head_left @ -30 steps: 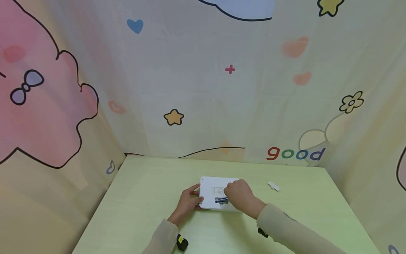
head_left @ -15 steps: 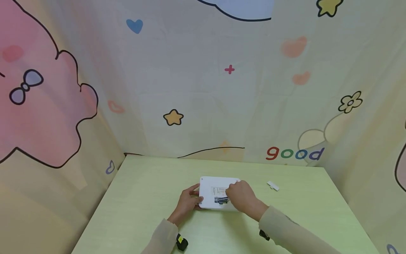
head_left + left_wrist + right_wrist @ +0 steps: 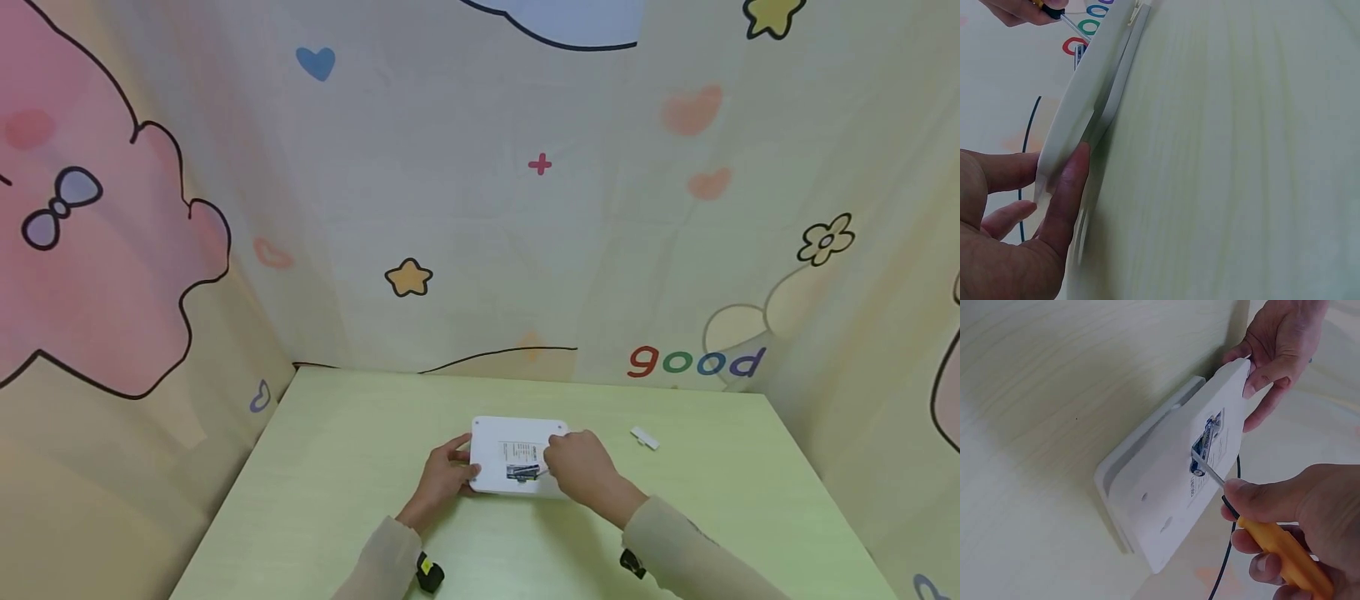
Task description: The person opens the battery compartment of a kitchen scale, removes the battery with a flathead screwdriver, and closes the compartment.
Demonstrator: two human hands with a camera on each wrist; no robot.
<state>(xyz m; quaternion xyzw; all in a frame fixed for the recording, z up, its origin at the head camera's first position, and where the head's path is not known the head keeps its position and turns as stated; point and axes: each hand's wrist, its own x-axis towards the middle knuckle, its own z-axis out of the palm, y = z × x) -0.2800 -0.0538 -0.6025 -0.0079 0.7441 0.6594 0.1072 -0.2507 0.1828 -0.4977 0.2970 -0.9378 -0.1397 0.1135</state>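
A white flat device (image 3: 491, 437), with a printed label and a battery compartment in the face toward me, is tilted up on the table. My left hand (image 3: 441, 475) grips its left edge, the thumb on one face and fingers on the other, as the left wrist view shows. In my right hand (image 3: 588, 468) is a screwdriver (image 3: 1288, 553) with a yellow handle. Its metal shaft slants into the open compartment, and the tip sits at the end of a dark battery (image 3: 1205, 444). A small white battery cover (image 3: 645, 438) lies apart on the table, to the right.
The pale green table (image 3: 360, 442) meets a printed curtain (image 3: 480, 275) at its back edge, with more curtain on both sides. Black wrist straps show near the left sleeve (image 3: 382, 558) and the right sleeve (image 3: 693, 550).
My right hand has shifted slightly right and toward me across the device, and more of its label and the screwdriver shaft now show. The left hand and device stay in place.
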